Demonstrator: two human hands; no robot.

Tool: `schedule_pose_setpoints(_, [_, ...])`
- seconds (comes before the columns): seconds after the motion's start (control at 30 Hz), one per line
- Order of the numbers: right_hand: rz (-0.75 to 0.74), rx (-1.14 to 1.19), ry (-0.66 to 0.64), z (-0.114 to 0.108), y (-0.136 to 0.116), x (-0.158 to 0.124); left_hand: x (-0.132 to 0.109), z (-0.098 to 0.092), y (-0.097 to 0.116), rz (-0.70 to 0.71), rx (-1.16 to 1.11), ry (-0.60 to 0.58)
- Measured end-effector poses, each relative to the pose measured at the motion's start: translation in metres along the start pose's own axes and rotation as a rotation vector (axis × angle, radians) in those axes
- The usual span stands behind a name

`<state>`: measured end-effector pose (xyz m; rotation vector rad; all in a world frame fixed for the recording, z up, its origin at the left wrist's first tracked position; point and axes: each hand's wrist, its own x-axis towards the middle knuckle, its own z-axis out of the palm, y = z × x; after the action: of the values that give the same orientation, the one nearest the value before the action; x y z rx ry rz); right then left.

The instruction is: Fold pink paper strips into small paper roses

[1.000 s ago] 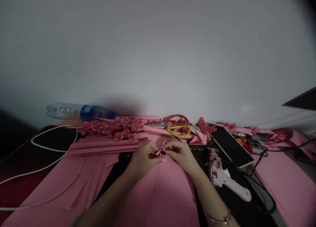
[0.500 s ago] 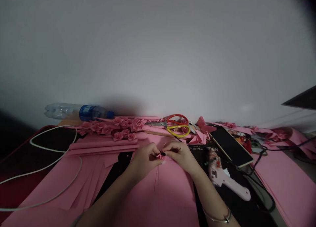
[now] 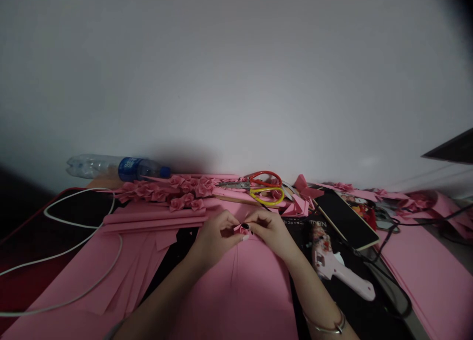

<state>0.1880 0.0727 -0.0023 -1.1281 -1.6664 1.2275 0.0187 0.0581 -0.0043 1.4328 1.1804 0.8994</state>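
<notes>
A small pink paper flower (image 3: pixel 242 229) is pinched between both hands, just above a large pink paper sheet (image 3: pixel 254 286). My left hand (image 3: pixel 218 234) grips its left side with thumb and fingertips. From the right, my right hand (image 3: pixel 269 229) closes thumb and finger on its other edge; dark nail polish shows at the fingertips. The flower's underside is hidden by my fingers. Beyond the hands lie scissors (image 3: pixel 268 196) with one red and one yellow handle, beside a heap of finished paper roses (image 3: pixel 186 187).
Rolled pink paper (image 3: pixel 155 221) and loose sheets (image 3: pixel 111 266) lie at left, crossed by a white cable (image 3: pixel 74 226). Behind is a plastic bottle (image 3: pixel 129 168) on its side. At right are a pink glue gun (image 3: pixel 343 273), a phone (image 3: pixel 347 219), black cords and more pink paper (image 3: pixel 428 271).
My fingers have shifted slightly around the flower, which has turned a little and shows more of its face. Both forearms and everything on the table stay where they were.
</notes>
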Motion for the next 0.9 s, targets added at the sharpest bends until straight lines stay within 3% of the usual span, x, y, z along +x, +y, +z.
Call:
schedule_pose_setpoints(0.77, [0.048, -0.011, -0.028, 0.0020, -0.0050, 0.0007, -0.0021, 0.0033, -0.0013, 0.019, -0.101, -0.059])
schedule_pose_setpoints(0.9, [0.066, -0.023, -0.034, 0.0025, -0.0054, 0.0004, -0.0021, 0.0018, 0.0062, -0.057, -0.204, -0.076])
